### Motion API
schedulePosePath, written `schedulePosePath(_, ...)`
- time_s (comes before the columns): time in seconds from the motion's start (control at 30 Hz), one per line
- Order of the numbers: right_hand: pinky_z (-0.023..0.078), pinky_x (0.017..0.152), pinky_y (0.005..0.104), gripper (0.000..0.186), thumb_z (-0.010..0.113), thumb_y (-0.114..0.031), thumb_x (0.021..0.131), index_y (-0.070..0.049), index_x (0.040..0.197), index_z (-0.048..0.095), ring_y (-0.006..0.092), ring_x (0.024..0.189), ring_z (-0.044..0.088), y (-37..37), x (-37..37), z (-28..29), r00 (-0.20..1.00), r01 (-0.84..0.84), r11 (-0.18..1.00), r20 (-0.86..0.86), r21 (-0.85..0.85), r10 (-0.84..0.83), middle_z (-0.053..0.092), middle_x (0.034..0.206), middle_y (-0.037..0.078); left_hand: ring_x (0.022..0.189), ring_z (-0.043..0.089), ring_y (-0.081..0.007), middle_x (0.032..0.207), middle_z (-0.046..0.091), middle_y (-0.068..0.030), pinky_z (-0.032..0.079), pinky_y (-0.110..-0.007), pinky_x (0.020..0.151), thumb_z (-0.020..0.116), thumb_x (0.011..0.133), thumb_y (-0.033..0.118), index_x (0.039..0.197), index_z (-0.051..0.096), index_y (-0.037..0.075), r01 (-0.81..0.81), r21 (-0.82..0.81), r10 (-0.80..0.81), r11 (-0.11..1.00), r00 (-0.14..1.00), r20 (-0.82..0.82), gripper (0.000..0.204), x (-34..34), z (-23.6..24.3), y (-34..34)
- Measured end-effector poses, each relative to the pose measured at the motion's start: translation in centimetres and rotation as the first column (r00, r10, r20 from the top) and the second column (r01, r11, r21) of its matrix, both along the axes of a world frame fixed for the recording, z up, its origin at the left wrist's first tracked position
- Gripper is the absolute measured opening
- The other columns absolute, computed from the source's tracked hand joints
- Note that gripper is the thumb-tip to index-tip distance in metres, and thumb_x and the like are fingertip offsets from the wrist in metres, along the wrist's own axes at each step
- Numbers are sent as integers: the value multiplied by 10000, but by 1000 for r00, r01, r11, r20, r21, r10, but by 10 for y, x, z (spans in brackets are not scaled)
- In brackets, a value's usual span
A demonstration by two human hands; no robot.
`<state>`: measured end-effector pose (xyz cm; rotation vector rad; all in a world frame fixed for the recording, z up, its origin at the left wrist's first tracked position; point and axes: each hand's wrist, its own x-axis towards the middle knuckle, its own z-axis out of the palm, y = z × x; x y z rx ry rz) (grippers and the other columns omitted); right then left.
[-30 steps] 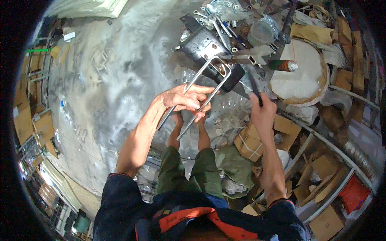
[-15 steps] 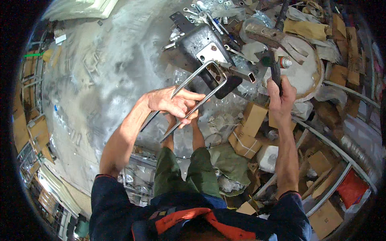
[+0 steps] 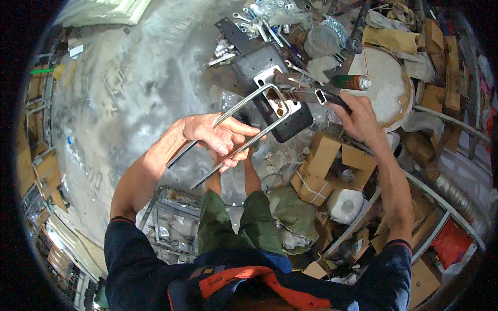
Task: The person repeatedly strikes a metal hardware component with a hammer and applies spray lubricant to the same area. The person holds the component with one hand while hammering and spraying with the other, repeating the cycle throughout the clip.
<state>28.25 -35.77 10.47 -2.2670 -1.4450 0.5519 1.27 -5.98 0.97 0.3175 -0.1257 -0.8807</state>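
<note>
My left hand (image 3: 225,140) grips a long U-shaped steel bar (image 3: 241,104), whose bend lies over a pale plate (image 3: 288,108) with bolt holes on a black metal block (image 3: 282,129). My right hand (image 3: 353,111) is closed on the dark handle of a hammer (image 3: 337,101); its head is near the bend, partly lost among metal parts. A hollow square metal tube (image 3: 319,96) juts rightward from the block. A green and red spray can (image 3: 351,82) lies just beyond my right hand.
Wrenches (image 3: 259,28) and a clear plastic tub (image 3: 317,41) sit at the top. A round pale board (image 3: 386,72) is at right, above cardboard boxes (image 3: 311,184) and metal rails (image 3: 428,179). The grey floor (image 3: 124,88) spreads left, with white foam sheets (image 3: 111,10) beyond.
My left hand has moved left and down with the bar. My right hand rose to the right with the hammer, then swung left, bringing the head down near the bend.
</note>
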Motion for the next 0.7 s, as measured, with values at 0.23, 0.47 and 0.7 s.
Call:
schedulePosePath(0.23,477,553,412,191,770,-151,931,-8,976,651,306,571,618,8,8,0,999,-35,996,32,82,33,612,678,159,864,672,-204,1010,630,-140,612,-393,745,697,859,7,1626,307,14,-14,31,13,999,999,32,860,2,-4,3)
schedulePosePath(0.47,458,533,417,193,781,-164,930,-25,958,650,320,561,610,3,8,-6,999,-43,979,-11,199,46,621,675,152,885,670,-193,1031,629,-138,608,-396,776,706,863,8,1624,296,4,-43,-12,43,999,999,27,865,1,-2,-3)
schedulePosePath(0.7,448,516,419,218,771,-209,943,-35,915,644,317,530,589,19,-3,-9,984,168,946,-101,279,-145,599,649,161,883,668,-196,1044,636,-154,622,-394,767,672,886,-8,1638,289,30,-11,44,9,999,999,33,845,2,-10,-2)
